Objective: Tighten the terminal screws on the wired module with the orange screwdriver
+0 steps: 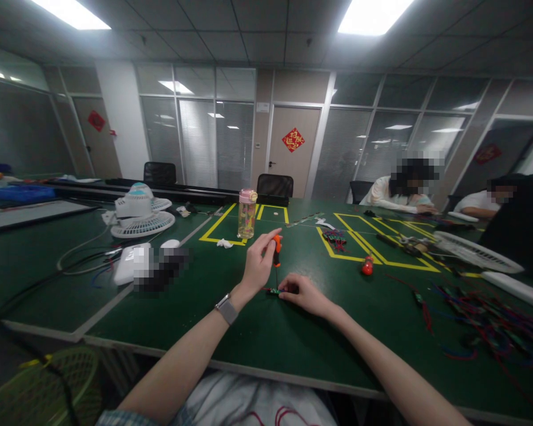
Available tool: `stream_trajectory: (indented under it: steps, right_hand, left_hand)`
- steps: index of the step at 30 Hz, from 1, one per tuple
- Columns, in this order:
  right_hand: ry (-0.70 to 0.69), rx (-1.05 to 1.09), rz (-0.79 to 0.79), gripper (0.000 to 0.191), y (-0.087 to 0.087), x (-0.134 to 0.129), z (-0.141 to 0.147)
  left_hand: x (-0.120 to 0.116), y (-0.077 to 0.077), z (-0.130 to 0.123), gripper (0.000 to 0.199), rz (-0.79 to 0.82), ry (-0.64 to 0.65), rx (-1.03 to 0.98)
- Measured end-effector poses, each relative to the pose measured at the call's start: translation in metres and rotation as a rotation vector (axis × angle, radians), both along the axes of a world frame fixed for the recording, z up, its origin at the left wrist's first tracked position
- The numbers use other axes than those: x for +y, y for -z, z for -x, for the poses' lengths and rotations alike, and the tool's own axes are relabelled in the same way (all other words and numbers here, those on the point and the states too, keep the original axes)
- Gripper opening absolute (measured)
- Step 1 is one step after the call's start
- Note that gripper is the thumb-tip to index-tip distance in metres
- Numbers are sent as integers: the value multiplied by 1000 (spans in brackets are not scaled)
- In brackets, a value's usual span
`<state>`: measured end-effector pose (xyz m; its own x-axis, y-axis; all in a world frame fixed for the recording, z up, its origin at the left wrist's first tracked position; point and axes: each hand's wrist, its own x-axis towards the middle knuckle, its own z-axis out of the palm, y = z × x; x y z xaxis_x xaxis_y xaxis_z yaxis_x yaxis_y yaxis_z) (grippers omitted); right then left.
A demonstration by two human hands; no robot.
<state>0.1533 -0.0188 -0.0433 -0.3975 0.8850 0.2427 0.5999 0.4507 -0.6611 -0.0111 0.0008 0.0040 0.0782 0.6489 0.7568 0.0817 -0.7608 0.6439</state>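
My left hand (261, 257), with a watch (226, 309) on its wrist, grips a screwdriver (277, 251) with an orange and black handle. The screwdriver stands upright, its thin shaft pointing down at a small green circuit board (274, 291). That board lies on the green table (231, 337), and a red wire runs off its left end. With closed fingers, my right hand (305, 293) pinches the board's right end, where dark wires show. Whether the tip sits in a screw is too small to tell.
A bottle (247, 216) stands beyond my hands. To the left are a white fan (142, 213) and a white power box (132, 263) with cables. At right lie a red screwdriver-like tool (367, 265), wired boards (334, 238) and a wire heap (493, 325). A person (397, 192) sits across.
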Motion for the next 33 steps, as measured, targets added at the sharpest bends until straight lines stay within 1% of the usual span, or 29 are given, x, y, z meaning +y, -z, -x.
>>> stream_trajectory:
  steps: [6,17,27,33]
  right_hand:
    - [8,-6,0,9,2,1,0]
    - [7,-3,5,8,-1,-1,0]
    - [-9,1,-10,7,2,2,-1]
    - [-13,-6,-3,8,2,1,-1]
  left_hand:
    - [1,0,-1,32,-5,-12,-1]
    - [-1,-2,0,31,-41,-44,18]
    - [-1,-2,-1,31,0,42,-9]
    - [-1,-3,-1,27,-2,55,-15]
